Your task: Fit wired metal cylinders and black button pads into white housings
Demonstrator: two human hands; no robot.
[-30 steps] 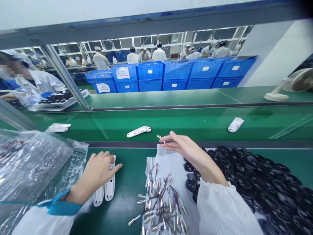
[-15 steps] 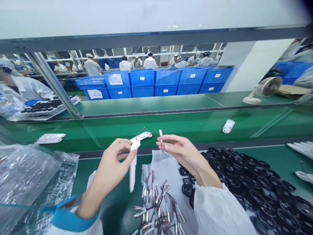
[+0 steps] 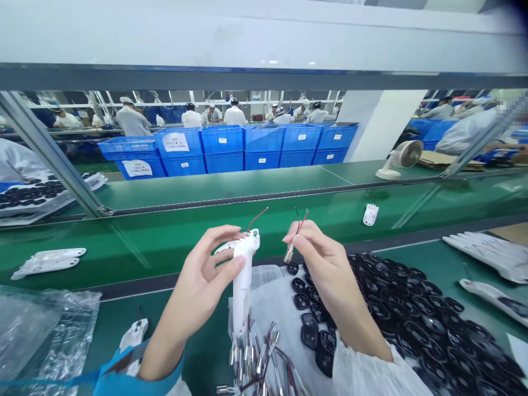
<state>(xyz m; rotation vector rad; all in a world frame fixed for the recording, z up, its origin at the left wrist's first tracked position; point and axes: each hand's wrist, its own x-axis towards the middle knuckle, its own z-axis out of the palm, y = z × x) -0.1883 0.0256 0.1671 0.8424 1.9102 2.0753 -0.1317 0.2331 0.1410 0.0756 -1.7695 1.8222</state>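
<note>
My left hand [image 3: 202, 283] pinches a white plastic handle shell [image 3: 242, 280] between thumb and fingers. The shell hangs upright, and a red wire [image 3: 256, 218] sticks up from its top end. Opposite it, my right hand [image 3: 328, 261] holds a small metal-cased motor [image 3: 289, 254] by its wired end, its red and black wires pointing up. A gap separates the motor from the shell. Below both hands lies a heap of similar wired motors [image 3: 264, 357] on white sheeting. Another white shell [image 3: 134, 335] with a wire rests beside my left forearm.
Many black oval parts [image 3: 412, 319] spread over the bench at right, near stacked white shells [image 3: 487, 253]. Clear plastic wrap [image 3: 45, 335] lies at left. White shells [image 3: 49, 261] sit on the green belt [image 3: 165, 242]. Beyond are a fan [image 3: 400, 157], blue bins [image 3: 223, 146] and co-workers.
My right hand has turned the motor so its metal case points down and its wires up. The shell has turned and moved right, showing its wired top. The view has swung right.
</note>
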